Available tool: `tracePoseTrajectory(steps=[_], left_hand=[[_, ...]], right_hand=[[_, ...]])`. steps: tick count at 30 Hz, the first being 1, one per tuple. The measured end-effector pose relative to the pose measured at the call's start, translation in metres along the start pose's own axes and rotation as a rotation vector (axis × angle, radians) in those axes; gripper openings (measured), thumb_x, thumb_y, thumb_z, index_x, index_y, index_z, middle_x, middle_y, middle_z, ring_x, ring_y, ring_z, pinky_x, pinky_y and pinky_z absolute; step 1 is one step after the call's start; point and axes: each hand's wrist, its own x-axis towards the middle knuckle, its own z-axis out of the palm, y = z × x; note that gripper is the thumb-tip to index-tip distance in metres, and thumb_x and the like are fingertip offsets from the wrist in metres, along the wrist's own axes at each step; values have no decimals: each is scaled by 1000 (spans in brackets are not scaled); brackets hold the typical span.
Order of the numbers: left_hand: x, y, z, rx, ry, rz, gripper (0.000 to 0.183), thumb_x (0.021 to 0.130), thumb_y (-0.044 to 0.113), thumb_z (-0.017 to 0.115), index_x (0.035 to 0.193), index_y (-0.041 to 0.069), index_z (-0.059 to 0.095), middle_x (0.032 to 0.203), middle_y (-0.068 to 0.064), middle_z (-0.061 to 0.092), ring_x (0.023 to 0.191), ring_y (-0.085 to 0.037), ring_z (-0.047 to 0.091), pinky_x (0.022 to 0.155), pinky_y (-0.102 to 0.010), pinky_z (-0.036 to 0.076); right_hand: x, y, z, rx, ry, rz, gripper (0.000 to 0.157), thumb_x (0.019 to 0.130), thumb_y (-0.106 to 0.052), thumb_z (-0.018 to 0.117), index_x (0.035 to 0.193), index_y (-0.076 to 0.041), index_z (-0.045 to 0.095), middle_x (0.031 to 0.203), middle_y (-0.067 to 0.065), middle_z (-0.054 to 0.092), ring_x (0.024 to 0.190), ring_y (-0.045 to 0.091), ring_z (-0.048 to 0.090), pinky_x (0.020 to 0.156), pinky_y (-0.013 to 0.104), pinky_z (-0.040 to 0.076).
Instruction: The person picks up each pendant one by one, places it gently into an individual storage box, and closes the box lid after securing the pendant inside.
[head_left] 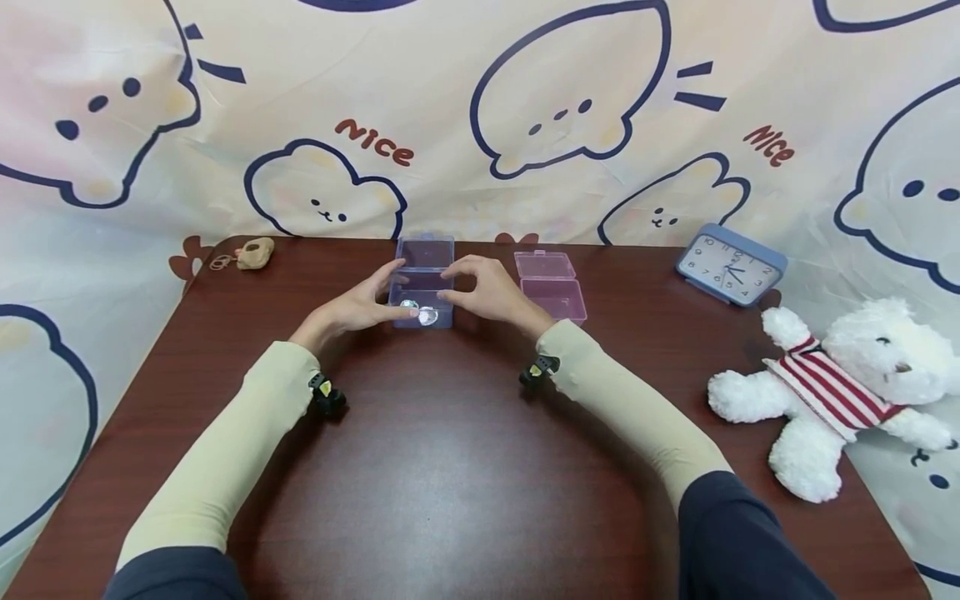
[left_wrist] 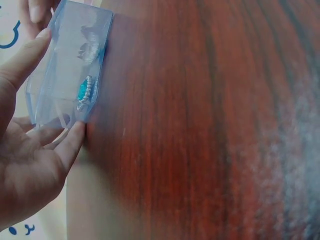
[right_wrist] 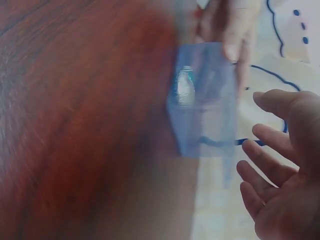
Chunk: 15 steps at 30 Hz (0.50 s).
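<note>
A clear blue plastic box (head_left: pixel 444 317) stands on the table with its lid (head_left: pixel 426 255) raised at the back. Inside lie two small silvery ornaments (head_left: pixel 427 316); the left wrist view shows a teal stone (left_wrist: pixel 83 91) on one. My left hand (head_left: pixel 347 310) holds the box's left end, thumb along the front rim and fingers around the side. At the opposite end, my right hand (head_left: pixel 495 293) hovers with loosely spread fingers. The right wrist view shows those fingers (right_wrist: pixel 272 137) apart from the box, holding nothing.
A clear pink box (head_left: pixel 553 298) with its lid up stands just right of my right hand. Farther right are a blue clock (head_left: pixel 731 265) and a white teddy bear (head_left: pixel 840 392). A small beige object (head_left: pixel 255 253) lies at the back left. A patterned cloth hangs behind the table.
</note>
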Motion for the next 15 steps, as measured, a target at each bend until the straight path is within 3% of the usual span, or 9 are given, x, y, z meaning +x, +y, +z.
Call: tracePoseTrajectory(steps=[11,13,15], left_hand=[[0,0,0,-48,6,15,104,96,28,74,166,25,-2,172,-16,16,160,-42,12,126,-65,16],[-1,3,0,-60,34,41,104,95,25,75,166,24,-1,171,-17,18,158,-42,19,125,-65,18],[-2,9,1,-21,104,83,104,94,28,76,166,23,2,170,-17,17,156,-42,22,126,-64,20]], right_hand=[[-46,-12,-65,26,15,-37,32,92,-31,78,119,-13,77,124,4,73,122,20,65,106,40,52],[-59,-11,-79,30,20,-37,32,91,-29,79,118,-12,77,124,5,73,123,22,65,106,43,52],[-73,-10,-92,32,23,-27,32,91,-28,80,118,-13,77,124,5,74,124,22,64,107,45,52]])
